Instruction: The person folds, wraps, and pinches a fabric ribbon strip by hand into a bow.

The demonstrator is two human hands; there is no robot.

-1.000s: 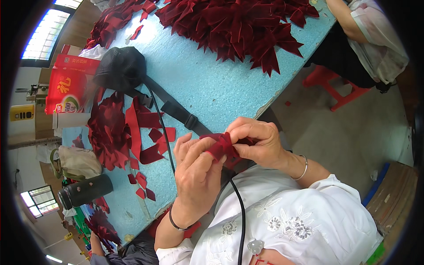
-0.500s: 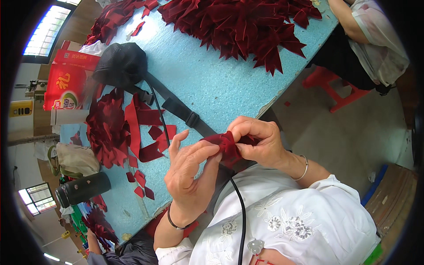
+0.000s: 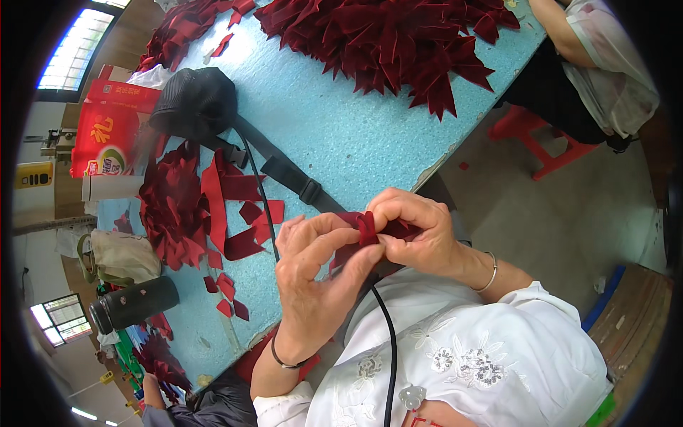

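Both hands meet over the near edge of the light blue table, close to the person's chest. The left hand and the right hand are pressed close together around a small dark red fabric piece, folded into a loop that stands up between the fingertips. The right hand pinches it between thumb and forefinger; the left thumb presses against it from below, with the other left fingers curled loosely above. The piece is held clear of the table surface. To the left, on the table, lies a heap of cut red fabric strips, with a few loose scraps nearer the edge. A black cap rests further back, with a black strap running from it toward the hands. A large pile of finished red fabric pieces covers the far end. A dark flask lies at the left edge, beside a beige bag. A red printed bag stands behind. Another person in a white shirt sits at the upper right beside a red stool.
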